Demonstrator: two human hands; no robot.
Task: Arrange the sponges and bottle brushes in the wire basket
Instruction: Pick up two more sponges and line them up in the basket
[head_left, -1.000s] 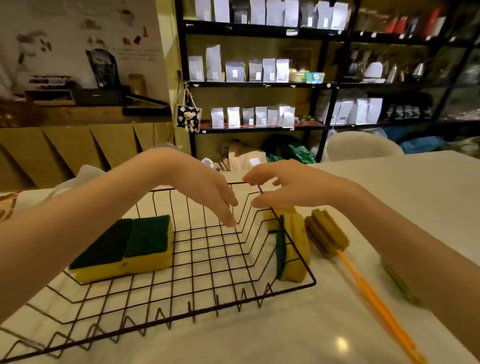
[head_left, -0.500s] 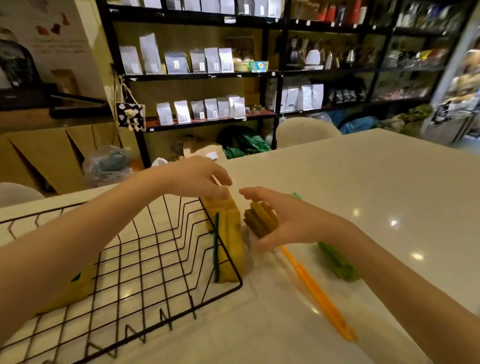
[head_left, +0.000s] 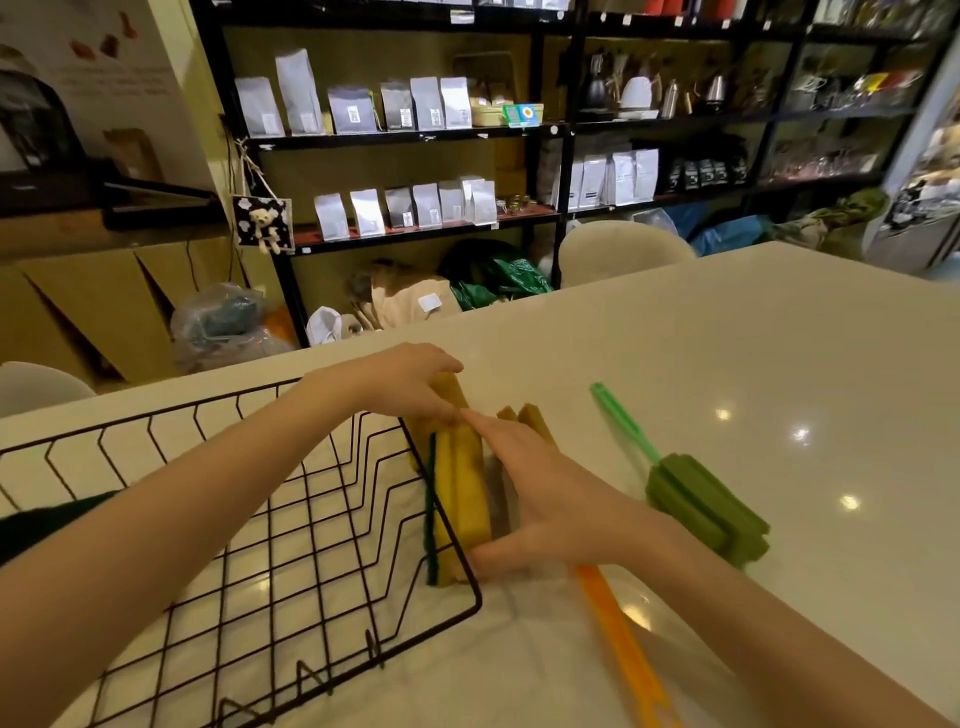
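A black wire basket (head_left: 291, 525) lies on the white table at the left. A yellow sponge with a green scrub face (head_left: 460, 499) stands on edge against the basket's right wall. My left hand (head_left: 410, 384) pinches its far end. My right hand (head_left: 535, 499) presses flat against its outer side, fingers spread. Under my right hand lies an orange bottle brush (head_left: 618, 639), its yellow-brown foam head (head_left: 532, 418) showing past my fingertips. A green bottle brush (head_left: 696, 493) lies to the right. A dark green sponge (head_left: 47, 519) shows at the basket's left edge, behind my left forearm.
The table's far edge (head_left: 519, 306) runs behind my hands, with two pale chair backs (head_left: 618, 249) beyond it. Black shelving with white bags and kettles fills the background. Bare white tabletop stretches to the right of the green brush.
The view has swung right, so the basket sits further left. My left hand has taken hold of the upright sponge's far end. My right hand has moved from the brush head onto the sponge's side.
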